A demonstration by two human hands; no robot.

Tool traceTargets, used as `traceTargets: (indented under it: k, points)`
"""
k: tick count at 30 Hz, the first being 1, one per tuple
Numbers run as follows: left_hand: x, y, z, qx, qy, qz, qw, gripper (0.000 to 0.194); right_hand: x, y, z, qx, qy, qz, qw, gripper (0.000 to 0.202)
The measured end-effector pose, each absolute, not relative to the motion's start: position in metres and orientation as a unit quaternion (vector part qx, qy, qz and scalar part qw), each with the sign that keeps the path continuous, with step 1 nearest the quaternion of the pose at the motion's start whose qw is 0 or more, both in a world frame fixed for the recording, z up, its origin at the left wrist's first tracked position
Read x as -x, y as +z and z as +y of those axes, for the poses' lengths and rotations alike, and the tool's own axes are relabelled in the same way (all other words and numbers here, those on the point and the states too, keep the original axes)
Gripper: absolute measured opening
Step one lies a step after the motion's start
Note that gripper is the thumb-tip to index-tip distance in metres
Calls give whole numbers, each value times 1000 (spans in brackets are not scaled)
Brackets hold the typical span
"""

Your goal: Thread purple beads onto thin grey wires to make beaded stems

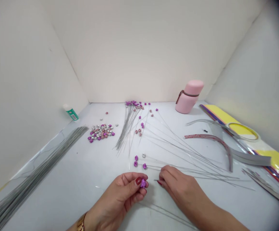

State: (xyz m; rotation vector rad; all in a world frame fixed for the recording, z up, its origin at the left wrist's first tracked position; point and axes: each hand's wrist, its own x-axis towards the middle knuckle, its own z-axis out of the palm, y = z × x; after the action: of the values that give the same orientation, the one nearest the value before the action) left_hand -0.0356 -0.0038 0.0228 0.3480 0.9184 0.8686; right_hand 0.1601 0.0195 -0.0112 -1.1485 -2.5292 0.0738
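Between the thumb and fingers of my left hand (127, 191) is a small purple paper star (143, 183). To its right, my right hand (177, 186) is closed in a pinch on a thin wire (155, 180), whose tip points at the star with a gap between them. Just beyond my hands lie purple stars (144, 166) and a silver star (143, 155), with wires running off to the right from some of them. Loose wires (168, 214) lie under and in front of my right hand.
A pile of mixed stars (102, 132) and a long bundle of wires (37, 173) lie left. Star-tipped wires (127, 125) are bunched at the back. A pink flask (188, 98), a glue stick (71, 113), paper strips (209, 138), a tape roll (242, 131) and scissors (266, 186) surround them.
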Motion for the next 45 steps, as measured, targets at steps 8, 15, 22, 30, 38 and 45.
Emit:
traceTargets:
  k: [8,15,22,30,38,45]
  points:
    - [34,24,-5,-343,372,497,704,16,-158,-15,18,386,-29,-912,139,22]
    - [38,23,-13,-669,357,534,373,12,-158,-15,17,397,-10,-906,144,21]
    - [44,15,-13,-729,331,504,323,19,-162,-3,13,504,262,-801,186,14]
    - [32,15,-7,-428,351,511,657,20,-159,0,9,498,491,-689,189,15]
    - [24,11,-9,-213,337,434,807,24,-156,14,-4,422,403,-791,185,23]
    - [21,13,-10,-180,358,412,819,19,-153,14,-6,386,307,-844,210,26]
